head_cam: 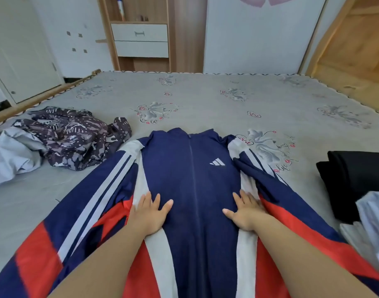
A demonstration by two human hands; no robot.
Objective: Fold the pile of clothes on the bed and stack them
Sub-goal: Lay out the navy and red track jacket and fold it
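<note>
A navy jacket [190, 190] with white and red panels is laid flat, front up and zipped, in the middle of the near part of the bed [205, 93], its collar pointing away from the camera. Its sleeves are spread out to either side, each running toward a near corner of the view.

The left hand [148, 214] is pressed palm down on the jacket's front, just beside the left white panel, with the fingers [156, 200] straight and slightly spread. The right hand [245, 211] is pressed flat in the same way on the opposite side of the zip, its outer fingers lying on the right white panel. Nothing is gripped by either hand; both are laid open on the cloth.

To the left, near the bed's edge, an unfolded heap is seen: a purple patterned garment [76, 138] is bunched up, and a pale grey one [14, 155] lies touching it on its left. To the right of the jacket, apart from it, folded black clothing [356, 179] is set on the bed, with a light grey piece [373, 222] lying nearer the camera and partly over it.

Beyond the bed, a wooden shelf unit [141, 39] with two white drawers is seen against the wall.
</note>
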